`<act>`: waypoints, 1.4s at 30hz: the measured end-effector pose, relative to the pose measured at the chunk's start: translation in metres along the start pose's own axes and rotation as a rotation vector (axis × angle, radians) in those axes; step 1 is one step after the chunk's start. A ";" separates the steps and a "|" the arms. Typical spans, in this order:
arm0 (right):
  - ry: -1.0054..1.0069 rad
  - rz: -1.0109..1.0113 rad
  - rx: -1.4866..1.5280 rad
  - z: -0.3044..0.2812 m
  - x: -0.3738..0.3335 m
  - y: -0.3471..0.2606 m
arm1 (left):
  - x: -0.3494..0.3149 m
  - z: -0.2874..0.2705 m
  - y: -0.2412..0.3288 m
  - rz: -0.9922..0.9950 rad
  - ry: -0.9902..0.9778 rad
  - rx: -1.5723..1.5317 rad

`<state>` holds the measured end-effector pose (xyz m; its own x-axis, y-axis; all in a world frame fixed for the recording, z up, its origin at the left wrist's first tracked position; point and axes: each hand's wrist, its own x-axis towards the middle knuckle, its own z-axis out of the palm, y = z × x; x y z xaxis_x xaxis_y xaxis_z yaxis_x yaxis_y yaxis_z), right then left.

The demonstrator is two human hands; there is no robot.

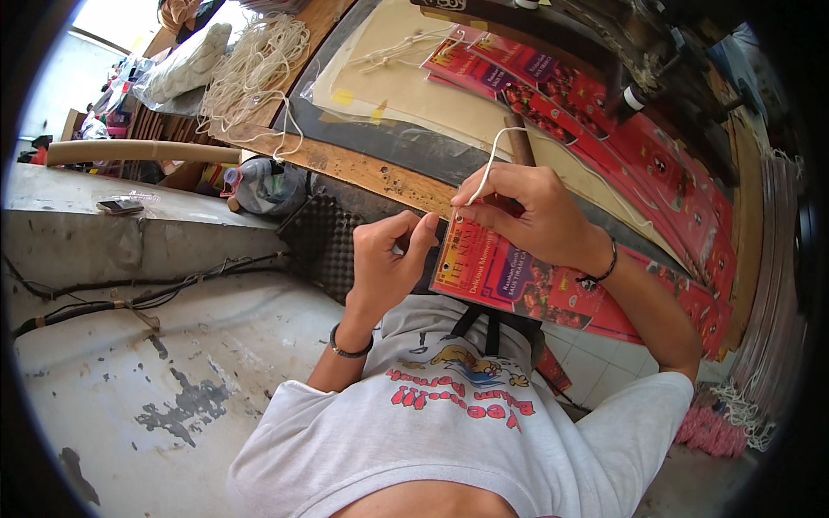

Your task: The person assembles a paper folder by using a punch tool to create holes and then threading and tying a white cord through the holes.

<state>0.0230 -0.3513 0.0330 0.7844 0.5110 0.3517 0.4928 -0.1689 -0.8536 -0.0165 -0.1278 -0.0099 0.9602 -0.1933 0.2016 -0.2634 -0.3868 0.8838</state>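
A long glossy red printed card (553, 300) lies across the table edge in front of me, its yellow-marked end toward my left hand. My right hand (540, 211) is over that end, thumb and forefinger pinched on a white cord (493, 157) at the card's corner. The cord loops up from the fingertips and away over the table. Just left of the card, apart from it, my left hand (389, 255) is raised with fingers curled and thumb against forefinger. Whether anything is between those fingertips I cannot make out.
Similar red cards (596, 121) lie piled at the far right, under a dark metal machine part (656, 73). A tangle of white cords (259, 69) rests at the far left. Corded bundles (764, 285) hang at right. A phone (120, 206) lies on the ledge (52, 194).
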 end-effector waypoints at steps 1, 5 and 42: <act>0.007 -0.017 -0.019 0.001 0.000 0.001 | -0.002 0.003 0.002 -0.095 -0.036 -0.128; 0.022 -0.053 -0.099 0.003 -0.001 0.001 | -0.006 0.006 0.000 -0.370 -0.222 -0.537; -0.106 -0.245 -0.269 0.016 -0.010 -0.018 | -0.016 0.009 -0.021 -0.207 -0.483 -0.727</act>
<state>0.0007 -0.3401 0.0388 0.5942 0.6461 0.4791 0.7535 -0.2389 -0.6125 -0.0267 -0.1246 -0.0352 0.7949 -0.6050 -0.0464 0.1923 0.1786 0.9649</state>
